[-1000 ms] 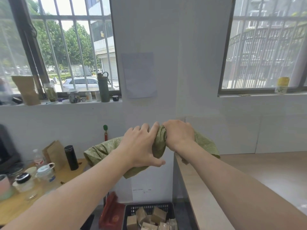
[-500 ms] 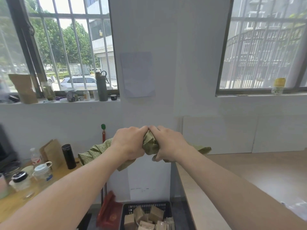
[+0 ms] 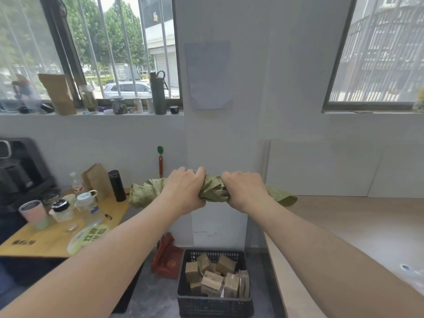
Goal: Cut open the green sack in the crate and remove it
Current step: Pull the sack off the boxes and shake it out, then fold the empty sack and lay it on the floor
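Observation:
The green sack (image 3: 212,190) is bunched into a crumpled roll, held in the air at chest height in front of the white wall. My left hand (image 3: 184,190) grips its left part and my right hand (image 3: 243,190) grips its right part, a short stretch of cloth between them. Loose ends stick out past both fists. Far below on the floor stands the black plastic crate (image 3: 214,304), holding several small brown cardboard boxes (image 3: 215,277).
A yellow table (image 3: 52,239) at left carries cups, jars, a black flask (image 3: 117,185) and a brown paper bag. A pale wooden counter (image 3: 353,226) runs along the right. A red dustpan (image 3: 166,258) leans by the crate. Bottles line the window sill.
My hands have dropped lower and moved slightly apart along the sack, drawing it into a longer roll. The view has tilted down, showing more of the crate.

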A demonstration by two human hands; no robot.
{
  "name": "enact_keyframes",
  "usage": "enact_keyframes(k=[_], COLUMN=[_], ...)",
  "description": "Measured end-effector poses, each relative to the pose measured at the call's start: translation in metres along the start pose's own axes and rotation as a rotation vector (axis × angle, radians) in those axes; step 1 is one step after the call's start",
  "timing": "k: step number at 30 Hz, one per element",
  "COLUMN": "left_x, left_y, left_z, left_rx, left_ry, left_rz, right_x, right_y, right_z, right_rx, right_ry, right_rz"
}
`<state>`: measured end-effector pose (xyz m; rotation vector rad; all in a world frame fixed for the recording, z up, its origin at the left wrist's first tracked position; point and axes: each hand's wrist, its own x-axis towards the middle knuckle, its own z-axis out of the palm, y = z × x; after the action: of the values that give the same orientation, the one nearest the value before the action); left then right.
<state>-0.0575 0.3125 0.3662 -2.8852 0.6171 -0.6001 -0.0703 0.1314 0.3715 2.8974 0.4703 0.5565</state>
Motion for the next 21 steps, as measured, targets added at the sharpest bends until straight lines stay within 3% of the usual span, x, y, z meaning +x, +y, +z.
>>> enact_keyframes(k=[8, 21], left_x=[-0.053, -0.149], left_y=[-0.026, -0.016], left_z=[0.033, 0.124], left_rx=[-0.029, -0.101], left_ry=[-0.031, -0.193], left_rz=[0.009, 0.278], right_x=[-0.029, -0.13], right_y=[-0.071, -0.176], right_z=[0.017, 0.088], right_rx=[0.09, 0.267], right_ry=[-0.118, -0.386], right_rz=[0.157, 0.525])
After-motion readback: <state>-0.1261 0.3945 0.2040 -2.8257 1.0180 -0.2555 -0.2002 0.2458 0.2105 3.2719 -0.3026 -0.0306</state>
